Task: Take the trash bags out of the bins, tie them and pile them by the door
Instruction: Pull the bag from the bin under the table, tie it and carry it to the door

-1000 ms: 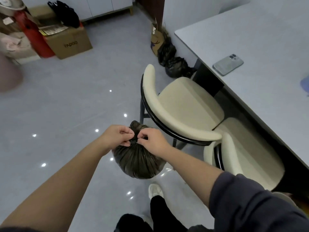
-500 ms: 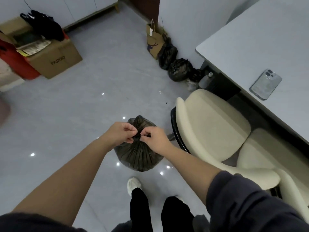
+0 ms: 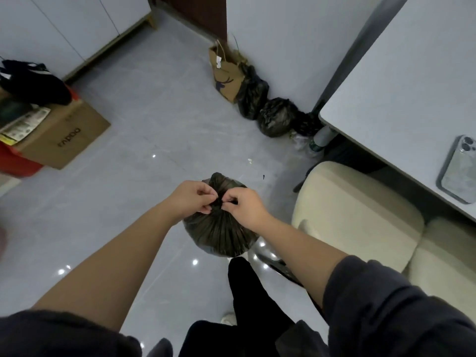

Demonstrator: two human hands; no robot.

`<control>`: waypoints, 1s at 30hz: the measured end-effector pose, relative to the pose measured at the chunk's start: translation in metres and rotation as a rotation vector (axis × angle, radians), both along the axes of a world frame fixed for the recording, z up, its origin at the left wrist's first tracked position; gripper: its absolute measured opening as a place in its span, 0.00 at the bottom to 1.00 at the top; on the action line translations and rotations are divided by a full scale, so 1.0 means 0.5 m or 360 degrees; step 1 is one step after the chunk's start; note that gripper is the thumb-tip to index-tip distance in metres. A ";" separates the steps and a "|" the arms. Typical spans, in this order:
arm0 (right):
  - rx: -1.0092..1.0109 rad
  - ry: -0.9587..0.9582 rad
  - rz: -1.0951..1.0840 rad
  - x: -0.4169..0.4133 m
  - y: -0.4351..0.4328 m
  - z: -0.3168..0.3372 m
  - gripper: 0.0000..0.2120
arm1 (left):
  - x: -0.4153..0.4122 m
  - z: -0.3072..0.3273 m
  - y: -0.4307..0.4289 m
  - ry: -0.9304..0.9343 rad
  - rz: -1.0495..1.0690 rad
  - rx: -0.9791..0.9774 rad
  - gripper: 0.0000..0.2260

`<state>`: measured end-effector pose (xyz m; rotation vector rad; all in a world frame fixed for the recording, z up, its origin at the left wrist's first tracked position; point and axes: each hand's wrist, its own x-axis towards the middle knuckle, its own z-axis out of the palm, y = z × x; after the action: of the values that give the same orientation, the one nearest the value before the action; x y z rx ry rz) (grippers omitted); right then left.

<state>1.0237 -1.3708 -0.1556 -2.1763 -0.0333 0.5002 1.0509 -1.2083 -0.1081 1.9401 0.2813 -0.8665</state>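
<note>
**Knot going in, pile waits ahead**

Left hand (image 3: pixel 192 199) and right hand (image 3: pixel 243 203) pinch the gathered neck of the trash bag (image 3: pixel 221 235), held above the floor. Tying underway, I'd say; next, cinch firmly and carry it to the bags (image 3: pixel 275 117) by the door (image 3: pixel 198 14).

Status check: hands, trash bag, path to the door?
Both hands, left hand and right hand, pinching the trash bag neck. Bag hanging, unplaced. Floor toward tied bags open.

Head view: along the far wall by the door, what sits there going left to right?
Brown paper carrier bag → tall black tied trash bag → rounder black trash bag → clear plastic bottle by the grey table.
</note>
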 end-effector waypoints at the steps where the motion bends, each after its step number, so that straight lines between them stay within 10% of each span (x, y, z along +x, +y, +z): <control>1: -0.0013 0.0012 -0.0004 0.030 -0.003 -0.005 0.01 | 0.033 -0.008 -0.002 0.0007 -0.0014 0.0001 0.05; 16: -0.0275 0.0149 -0.0370 0.505 -0.066 -0.160 0.03 | 0.573 -0.207 -0.094 0.0144 -0.0325 -0.0082 0.07; 30: -0.0408 0.0279 -0.0520 0.837 -0.156 -0.675 0.05 | 0.923 -0.706 -0.218 0.0267 -0.0309 0.0070 0.07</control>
<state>1.4422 -1.4486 -0.4929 -2.3157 0.4989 0.5259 1.5125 -1.3172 -0.4610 1.9613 0.2143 -1.1621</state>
